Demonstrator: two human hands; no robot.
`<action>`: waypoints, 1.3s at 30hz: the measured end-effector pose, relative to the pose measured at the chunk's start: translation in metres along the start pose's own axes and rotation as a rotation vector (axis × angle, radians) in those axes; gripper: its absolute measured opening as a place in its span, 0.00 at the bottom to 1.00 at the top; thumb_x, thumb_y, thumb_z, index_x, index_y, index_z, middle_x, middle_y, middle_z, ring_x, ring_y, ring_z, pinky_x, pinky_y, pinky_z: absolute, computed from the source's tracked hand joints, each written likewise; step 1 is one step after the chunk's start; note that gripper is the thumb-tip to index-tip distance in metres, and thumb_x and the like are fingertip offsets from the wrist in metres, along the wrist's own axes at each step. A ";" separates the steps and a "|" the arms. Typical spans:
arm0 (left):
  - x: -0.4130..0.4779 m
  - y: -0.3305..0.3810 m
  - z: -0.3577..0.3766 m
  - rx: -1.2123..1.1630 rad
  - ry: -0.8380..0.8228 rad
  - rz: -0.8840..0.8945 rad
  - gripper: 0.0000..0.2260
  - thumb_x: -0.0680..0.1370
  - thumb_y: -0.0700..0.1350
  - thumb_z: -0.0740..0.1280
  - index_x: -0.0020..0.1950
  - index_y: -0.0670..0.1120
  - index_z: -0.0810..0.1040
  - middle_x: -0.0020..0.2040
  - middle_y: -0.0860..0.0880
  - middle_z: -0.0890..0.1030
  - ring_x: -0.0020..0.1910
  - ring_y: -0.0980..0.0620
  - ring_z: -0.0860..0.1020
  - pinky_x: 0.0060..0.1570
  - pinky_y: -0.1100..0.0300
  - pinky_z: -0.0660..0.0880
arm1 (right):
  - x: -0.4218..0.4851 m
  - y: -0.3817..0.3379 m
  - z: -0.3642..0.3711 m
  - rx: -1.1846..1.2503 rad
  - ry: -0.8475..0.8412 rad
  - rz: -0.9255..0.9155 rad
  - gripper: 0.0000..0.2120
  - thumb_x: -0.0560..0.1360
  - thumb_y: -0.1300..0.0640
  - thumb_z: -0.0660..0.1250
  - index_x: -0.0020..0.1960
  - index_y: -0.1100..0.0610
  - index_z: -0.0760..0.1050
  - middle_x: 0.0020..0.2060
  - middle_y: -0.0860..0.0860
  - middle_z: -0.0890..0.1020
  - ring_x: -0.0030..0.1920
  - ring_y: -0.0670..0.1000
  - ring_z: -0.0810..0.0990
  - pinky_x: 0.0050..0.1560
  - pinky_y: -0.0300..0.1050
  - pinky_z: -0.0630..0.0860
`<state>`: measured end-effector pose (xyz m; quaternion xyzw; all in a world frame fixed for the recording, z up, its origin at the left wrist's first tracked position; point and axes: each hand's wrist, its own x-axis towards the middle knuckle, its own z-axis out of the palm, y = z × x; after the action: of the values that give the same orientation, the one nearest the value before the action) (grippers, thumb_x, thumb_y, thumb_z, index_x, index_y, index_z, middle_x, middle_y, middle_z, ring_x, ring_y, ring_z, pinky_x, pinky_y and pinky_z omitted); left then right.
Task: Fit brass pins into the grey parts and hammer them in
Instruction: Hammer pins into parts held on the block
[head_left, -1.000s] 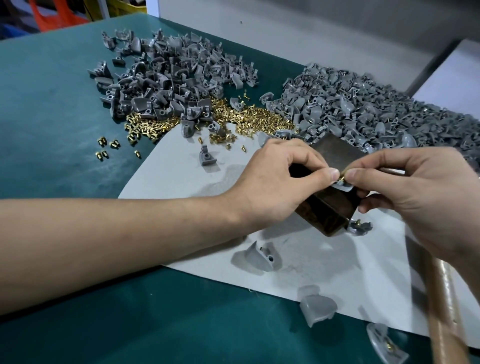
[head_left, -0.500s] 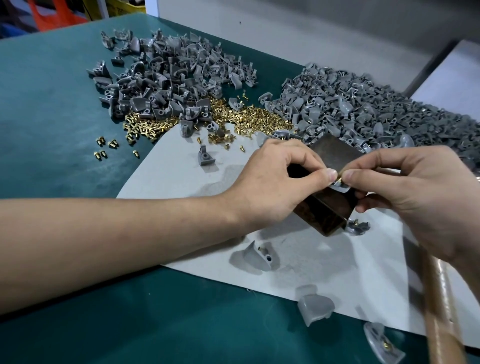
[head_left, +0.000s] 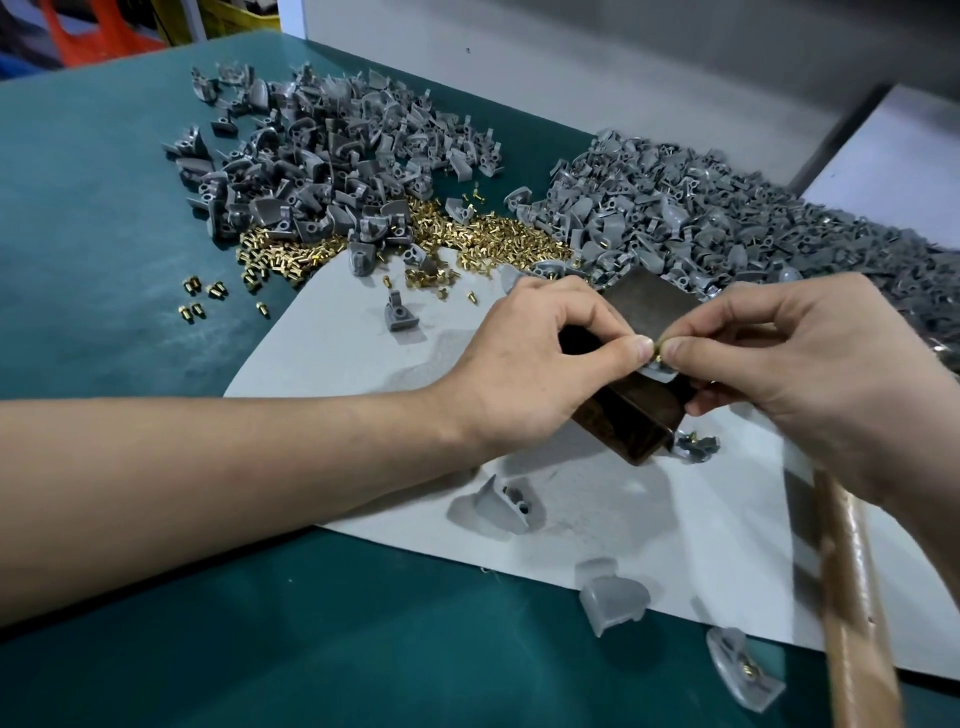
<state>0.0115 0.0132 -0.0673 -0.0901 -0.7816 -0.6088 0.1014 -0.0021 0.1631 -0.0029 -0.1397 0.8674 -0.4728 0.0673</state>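
A pin is standing head-up in a grey part, caught between the tips of both hands. The part is sitting on the top edge of a dark metal block, which is lying tilted on a white sheet. The right hand is pinching the pin, its forefinger pressing the pin's right side and its other fingers curling underneath. The left hand is gripping the part, its thumb tip touching the pin's left side and its forefinger curling down behind; how the remaining fingers are lying on the block cannot be told. The left forearm is stretching across the near edge of the sheet.

Just beside the block's near right corner a small grey piece is lying on the sheet. Three more single parts are lying on the sheet at and, and a paler one with brass in it is sitting at the sheet's near edge. A wooden hammer handle is running from under the right wrist toward the lower right corner; its head is hidden.

Beyond the hands a heap of pins is spreading between a darker pile of parts on the left and a paler pile on the right. A few stray pins are lying apart on the green mat.
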 end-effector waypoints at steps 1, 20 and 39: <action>0.000 0.000 0.000 0.001 0.001 0.001 0.05 0.73 0.43 0.73 0.38 0.48 0.81 0.41 0.57 0.78 0.51 0.56 0.72 0.50 0.71 0.65 | 0.000 -0.001 0.000 -0.016 0.002 -0.007 0.05 0.68 0.69 0.71 0.35 0.62 0.80 0.28 0.56 0.81 0.24 0.45 0.76 0.29 0.34 0.78; 0.000 -0.003 0.000 0.038 0.002 0.032 0.05 0.74 0.43 0.72 0.39 0.47 0.81 0.43 0.53 0.79 0.53 0.52 0.73 0.54 0.65 0.66 | -0.001 0.001 0.002 -0.312 0.057 -0.151 0.06 0.68 0.63 0.72 0.33 0.55 0.80 0.25 0.50 0.81 0.20 0.40 0.74 0.24 0.26 0.65; -0.001 -0.002 0.000 0.018 -0.003 0.016 0.04 0.74 0.44 0.73 0.39 0.47 0.81 0.44 0.51 0.80 0.52 0.53 0.72 0.54 0.63 0.67 | -0.002 0.001 0.004 0.003 0.037 -0.004 0.08 0.69 0.70 0.71 0.32 0.61 0.80 0.22 0.52 0.79 0.22 0.44 0.75 0.25 0.32 0.74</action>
<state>0.0124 0.0124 -0.0695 -0.0966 -0.7866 -0.6006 0.1059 0.0005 0.1604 -0.0057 -0.1327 0.8676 -0.4766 0.0507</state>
